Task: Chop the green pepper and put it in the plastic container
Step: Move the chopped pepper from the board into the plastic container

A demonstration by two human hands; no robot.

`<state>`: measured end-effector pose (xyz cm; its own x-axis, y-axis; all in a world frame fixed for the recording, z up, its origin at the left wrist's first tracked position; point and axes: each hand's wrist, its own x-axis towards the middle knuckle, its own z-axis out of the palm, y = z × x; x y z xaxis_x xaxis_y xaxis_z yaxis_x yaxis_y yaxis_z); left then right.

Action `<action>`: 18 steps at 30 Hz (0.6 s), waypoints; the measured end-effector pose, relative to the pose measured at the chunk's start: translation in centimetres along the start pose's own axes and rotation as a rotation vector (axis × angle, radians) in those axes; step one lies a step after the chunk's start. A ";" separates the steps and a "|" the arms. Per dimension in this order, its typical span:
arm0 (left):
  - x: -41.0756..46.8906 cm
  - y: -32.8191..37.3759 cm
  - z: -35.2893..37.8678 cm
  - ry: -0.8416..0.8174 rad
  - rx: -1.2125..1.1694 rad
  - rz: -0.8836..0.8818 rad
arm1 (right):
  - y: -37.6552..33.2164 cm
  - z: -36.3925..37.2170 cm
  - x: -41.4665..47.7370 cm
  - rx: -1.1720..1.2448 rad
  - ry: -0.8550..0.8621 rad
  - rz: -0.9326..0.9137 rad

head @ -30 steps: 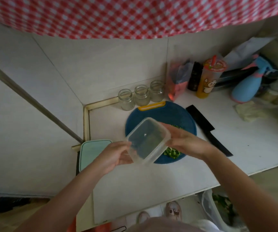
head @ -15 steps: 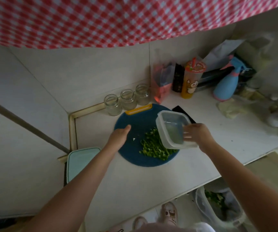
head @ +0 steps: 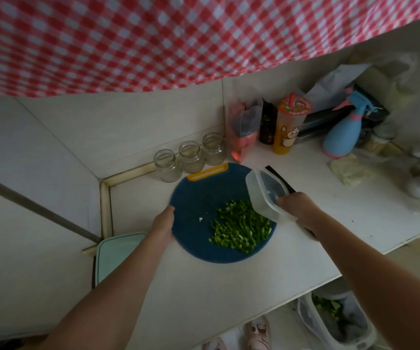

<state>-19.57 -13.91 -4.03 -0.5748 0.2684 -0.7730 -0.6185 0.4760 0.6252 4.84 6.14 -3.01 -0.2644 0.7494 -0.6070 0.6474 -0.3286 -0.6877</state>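
The right hand (head: 298,208) gripped the tilted container (head: 260,195) at the board's (head: 204,192) edge, so swept pepper (head: 241,228) could miss and scatter.

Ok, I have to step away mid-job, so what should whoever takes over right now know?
Left hand: rests on the left edge of the board, holding nothing.
Right hand: grips the container, tilted and empty, at the board's right edge.
Pepper: chopped, piled on the board.
Knife: behind the container, mostly hidden.
Done: chopping. Left: move the pepper into the container.
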 end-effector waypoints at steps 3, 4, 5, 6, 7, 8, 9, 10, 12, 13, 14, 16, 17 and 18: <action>-0.8 -0.1 0.1 -0.016 -0.076 -0.006 | -0.1 0.1 0.5 -0.143 0.029 0.002; -1.3 -0.2 0.2 -0.016 -0.082 -0.004 | -0.2 0.1 0.5 -0.212 0.052 0.003; -1.4 -0.5 0.3 -0.011 -0.103 0.003 | -0.2 0.1 0.6 -0.267 0.068 0.007; -1.6 -0.8 0.6 -0.020 -0.132 0.003 | -0.2 0.0 0.7 -0.294 0.082 0.016; -1.8 -1.3 0.8 -0.038 -0.157 0.005 | -0.2 0.0 0.7 -0.306 0.085 0.028; -1.5 -1.8 0.7 -0.065 -0.181 -0.006 | -0.2 -0.1 0.5 -0.329 0.092 0.028; -1.1 -2.6 0.8 -0.082 -0.191 -0.008 | -0.3 -0.2 0.3 -0.364 0.089 0.032; -0.7 -3.4 0.7 -0.093 -0.212 -0.011 | -0.3 -0.3 0.2 -0.393 0.086 0.036; -0.9 -4.3 0.5 -0.091 -0.231 -0.031 | -0.3 -0.5 -0.1 -0.390 0.078 0.040; -1.5 -4.4 0.4 -0.073 -0.234 -0.031 | -0.3 -0.7 -0.5 -0.390 0.071 0.037; -2.2 -4.3 0.3 -0.063 -0.238 -0.026 | -0.2 -0.9 -0.6 -0.361 0.059 0.021; -2.7 -4.3 -0.5 -0.084 -0.235 -0.022 | 0.2 -1.6 -0.4 -0.036 -0.032 -0.004; -3.0 -4.1 -1.2 -0.097 -0.237 -0.009 | 0.4 -2.0 -0.2 0.149 -0.045 -0.024; -2.8 -4.1 -2.2 -0.095 -0.248 -0.001 | 0.6 -2.5 0.0 0.242 -0.010 -0.043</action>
<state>-16.64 -18.48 -4.13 -0.5285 0.3515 -0.7727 -0.7379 0.2597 0.6229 7.00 7.35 -2.42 -0.2961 0.7604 -0.5781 0.4457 -0.4253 -0.7877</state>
